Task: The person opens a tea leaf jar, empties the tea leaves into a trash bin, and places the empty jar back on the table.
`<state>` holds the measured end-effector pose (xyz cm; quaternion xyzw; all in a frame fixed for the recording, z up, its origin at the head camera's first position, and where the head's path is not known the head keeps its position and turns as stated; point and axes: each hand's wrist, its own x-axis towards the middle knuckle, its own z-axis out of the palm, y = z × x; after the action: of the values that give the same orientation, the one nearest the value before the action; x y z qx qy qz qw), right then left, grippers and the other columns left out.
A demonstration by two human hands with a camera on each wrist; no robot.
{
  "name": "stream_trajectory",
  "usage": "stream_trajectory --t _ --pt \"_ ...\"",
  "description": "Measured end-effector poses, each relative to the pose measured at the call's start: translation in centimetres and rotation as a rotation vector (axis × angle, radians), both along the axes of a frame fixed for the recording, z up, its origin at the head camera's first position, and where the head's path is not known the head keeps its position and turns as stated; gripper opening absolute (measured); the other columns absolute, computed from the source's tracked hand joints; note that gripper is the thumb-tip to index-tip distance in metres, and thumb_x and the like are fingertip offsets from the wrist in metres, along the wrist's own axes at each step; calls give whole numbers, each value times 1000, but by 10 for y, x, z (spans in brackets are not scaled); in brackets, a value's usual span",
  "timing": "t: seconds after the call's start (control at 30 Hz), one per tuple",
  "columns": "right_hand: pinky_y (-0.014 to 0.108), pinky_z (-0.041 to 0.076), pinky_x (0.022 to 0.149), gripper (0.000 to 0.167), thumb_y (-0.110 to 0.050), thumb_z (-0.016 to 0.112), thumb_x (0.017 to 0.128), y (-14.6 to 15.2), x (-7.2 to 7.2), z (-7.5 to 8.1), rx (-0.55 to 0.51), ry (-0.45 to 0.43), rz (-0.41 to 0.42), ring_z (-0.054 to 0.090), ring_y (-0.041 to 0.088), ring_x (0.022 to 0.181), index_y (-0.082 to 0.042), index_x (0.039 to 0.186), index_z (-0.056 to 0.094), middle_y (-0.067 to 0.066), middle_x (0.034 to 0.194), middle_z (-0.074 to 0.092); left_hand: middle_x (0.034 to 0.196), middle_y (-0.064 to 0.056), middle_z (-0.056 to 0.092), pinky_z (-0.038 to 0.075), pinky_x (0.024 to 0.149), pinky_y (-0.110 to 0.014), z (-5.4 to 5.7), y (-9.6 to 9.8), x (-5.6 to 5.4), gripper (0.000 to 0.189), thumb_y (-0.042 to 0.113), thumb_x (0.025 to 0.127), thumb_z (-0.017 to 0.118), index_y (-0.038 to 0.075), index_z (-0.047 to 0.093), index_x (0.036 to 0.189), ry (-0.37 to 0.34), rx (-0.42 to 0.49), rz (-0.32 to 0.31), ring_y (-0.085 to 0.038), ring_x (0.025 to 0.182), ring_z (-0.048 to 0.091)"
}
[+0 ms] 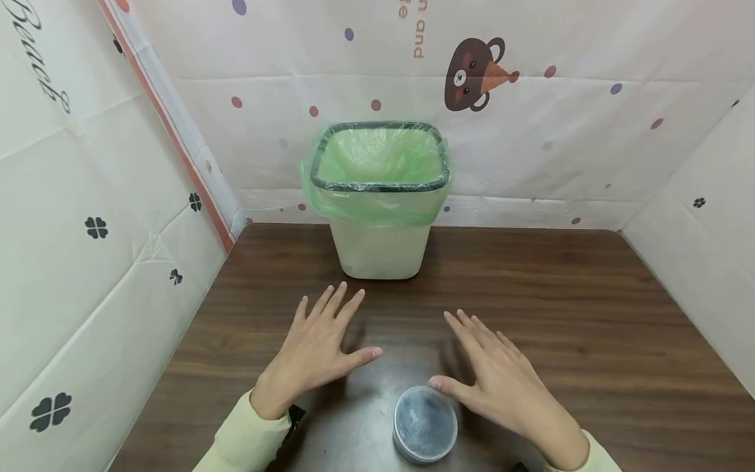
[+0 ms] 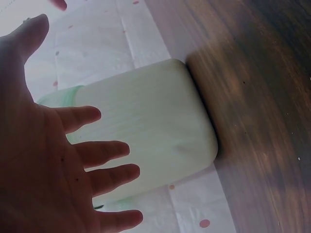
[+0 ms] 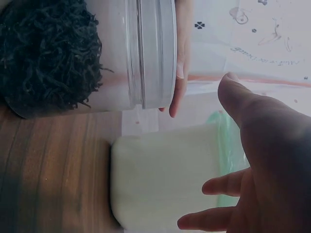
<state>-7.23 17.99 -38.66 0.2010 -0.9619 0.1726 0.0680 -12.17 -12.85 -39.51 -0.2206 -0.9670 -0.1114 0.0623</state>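
Observation:
Both hands are held over the table with fingers spread and nothing in them. My left hand (image 1: 315, 351) is in front of the bin, left of the jar. To the right, my right hand (image 1: 501, 377) has its thumb tip at the edge of the jar's lid in the head view. The round clear jar (image 1: 425, 425) stands upright near the front; the right wrist view shows dark, shredded, dry leaf-like strands (image 3: 51, 53) inside it. A pale bin (image 1: 380, 252) with a green plastic liner (image 1: 377, 210) stands at the back, a dark ring (image 1: 380, 187) round its rim.
The dark wooden table (image 1: 560, 295) carries the bin and jar. Patterned white sheets (image 1: 265, 52) rise behind it and at both sides, close against its back edge. The bin stands close to the back sheet.

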Motion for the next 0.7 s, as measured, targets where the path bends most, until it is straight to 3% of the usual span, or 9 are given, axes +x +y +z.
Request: stream_trajectory --t 0.7 --pt "62 42 100 93 -72 65 83 -6 8 -5 -32 56 102 47 33 136 -18 155 42 11 153 46 161 -15 31 23 109 -70 -1 0 -1 98 87 85 38 23 33 160 6 -6 -11 -35 147 31"
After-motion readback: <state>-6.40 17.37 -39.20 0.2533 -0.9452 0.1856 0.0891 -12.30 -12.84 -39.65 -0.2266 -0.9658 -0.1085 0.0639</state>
